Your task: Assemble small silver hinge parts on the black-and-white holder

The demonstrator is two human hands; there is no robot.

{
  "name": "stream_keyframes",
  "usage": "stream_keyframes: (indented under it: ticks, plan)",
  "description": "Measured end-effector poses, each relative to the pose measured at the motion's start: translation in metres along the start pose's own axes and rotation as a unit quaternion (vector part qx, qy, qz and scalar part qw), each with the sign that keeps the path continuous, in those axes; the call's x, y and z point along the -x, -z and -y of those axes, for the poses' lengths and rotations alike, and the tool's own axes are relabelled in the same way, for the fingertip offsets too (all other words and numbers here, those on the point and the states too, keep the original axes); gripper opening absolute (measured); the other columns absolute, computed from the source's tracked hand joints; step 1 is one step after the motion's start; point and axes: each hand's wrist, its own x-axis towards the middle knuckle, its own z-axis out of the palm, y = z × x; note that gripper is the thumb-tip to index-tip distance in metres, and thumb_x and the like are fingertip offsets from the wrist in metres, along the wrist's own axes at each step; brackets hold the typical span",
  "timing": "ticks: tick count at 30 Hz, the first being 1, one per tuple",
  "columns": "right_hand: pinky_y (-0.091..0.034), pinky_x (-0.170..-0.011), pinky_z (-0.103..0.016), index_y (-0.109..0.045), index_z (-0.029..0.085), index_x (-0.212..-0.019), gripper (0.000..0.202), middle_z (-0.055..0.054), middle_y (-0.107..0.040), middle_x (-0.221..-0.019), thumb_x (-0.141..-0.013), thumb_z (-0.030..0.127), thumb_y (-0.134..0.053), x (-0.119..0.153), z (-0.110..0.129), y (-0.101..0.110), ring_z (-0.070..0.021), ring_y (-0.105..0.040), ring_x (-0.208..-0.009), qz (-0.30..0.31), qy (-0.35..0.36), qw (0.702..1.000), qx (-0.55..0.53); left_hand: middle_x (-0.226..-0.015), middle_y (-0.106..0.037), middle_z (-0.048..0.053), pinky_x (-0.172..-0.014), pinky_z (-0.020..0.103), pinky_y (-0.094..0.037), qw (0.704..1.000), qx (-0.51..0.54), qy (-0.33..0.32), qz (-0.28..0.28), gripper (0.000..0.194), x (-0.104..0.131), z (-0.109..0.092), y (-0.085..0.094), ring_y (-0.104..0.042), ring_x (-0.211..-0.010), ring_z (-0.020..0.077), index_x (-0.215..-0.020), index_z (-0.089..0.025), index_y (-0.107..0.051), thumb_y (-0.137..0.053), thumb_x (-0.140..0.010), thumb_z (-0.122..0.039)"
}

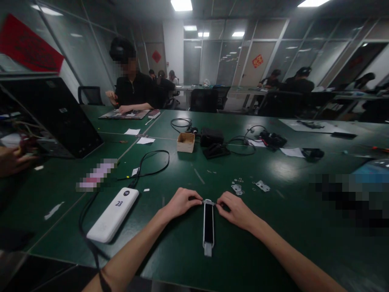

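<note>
A long narrow device [208,223] with a black face and a pale metal frame lies on the green table in front of me. A flat grey tab [208,249] sticks out at its near end. At its far end is a small metal piece [208,201], and my fingertips meet it from both sides. My left hand [184,201] pinches at the left of this piece, thumb and forefinger closed. From the right, my right hand [233,209] pinches the same end. Small metal plates [237,189] and several tiny rings [240,179] lie beyond my right hand.
To the left lies a white power bank [114,215] with a black cable [152,152]. A small cardboard box [185,142] and black devices [212,140] stand farther back. A black computer case [54,113] is at left; another person [130,89] sits across the table.
</note>
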Motion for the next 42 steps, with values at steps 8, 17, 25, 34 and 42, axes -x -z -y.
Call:
stream_keyframes:
  ticks: [8, 17, 25, 34, 42]
  plan:
    - [-0.046, -0.063, -0.025, -0.057, 0.016, -0.083, 0.003, -0.004, -0.058, -0.082, -0.084, 0.015, -0.054, -0.001, -0.001, -0.002, -0.0139, -0.053, -0.073, 0.006, -0.019, 1.000, -0.010, -0.078, -0.070, -0.001, -0.061, 0.019, -0.043, 1.000, -0.003, 0.022, 0.021, 0.017, 0.000, -0.006, 0.000, -0.060, -0.061, 0.0111, -0.095, -0.019, -0.071, -0.059, -0.086, -0.026]
    - [-0.045, -0.064, -0.026, -0.058, 0.015, -0.082, 0.004, -0.004, -0.058, -0.079, -0.083, 0.015, -0.054, -0.002, -0.002, -0.001, -0.0147, -0.052, -0.073, -0.004, -0.003, 1.000, 0.003, -0.078, -0.068, -0.002, -0.061, 0.019, -0.041, 0.999, -0.028, 0.021, 0.017, 0.016, -0.002, -0.011, 0.002, -0.058, -0.066, 0.0111, -0.094, -0.018, -0.070, -0.060, -0.081, -0.023]
    - [-0.046, -0.063, -0.026, -0.058, 0.015, -0.084, 0.005, -0.004, -0.059, -0.082, -0.084, 0.016, -0.054, -0.002, -0.001, 0.001, -0.0141, -0.053, -0.073, 0.015, -0.015, 1.000, -0.001, -0.074, -0.066, -0.003, -0.059, 0.019, -0.039, 0.999, -0.034, 0.021, 0.010, 0.014, -0.002, -0.011, 0.004, -0.054, -0.061, 0.0097, -0.090, -0.018, -0.069, -0.062, -0.078, -0.019]
    - [-0.049, -0.061, -0.026, -0.059, 0.016, -0.086, 0.011, -0.006, -0.060, -0.084, -0.087, 0.018, -0.049, 0.000, 0.000, 0.002, -0.0142, -0.056, -0.072, 0.015, -0.010, 1.000, -0.011, -0.073, -0.066, -0.003, -0.058, 0.018, -0.041, 1.000, -0.019, 0.018, 0.008, 0.010, -0.001, -0.007, -0.002, -0.055, -0.061, 0.0092, -0.086, -0.017, -0.068, -0.063, -0.079, -0.020]
    - [-0.049, -0.062, -0.028, -0.060, 0.015, -0.087, 0.012, -0.007, -0.060, -0.084, -0.087, 0.020, -0.049, 0.000, 0.000, 0.003, -0.0153, -0.056, -0.073, 0.027, -0.013, 1.000, 0.004, -0.073, -0.065, -0.003, -0.057, 0.017, -0.041, 1.000, -0.017, 0.008, -0.001, 0.009, -0.001, -0.005, -0.003, -0.054, -0.059, 0.0082, -0.085, -0.016, -0.067, -0.063, -0.078, -0.018]
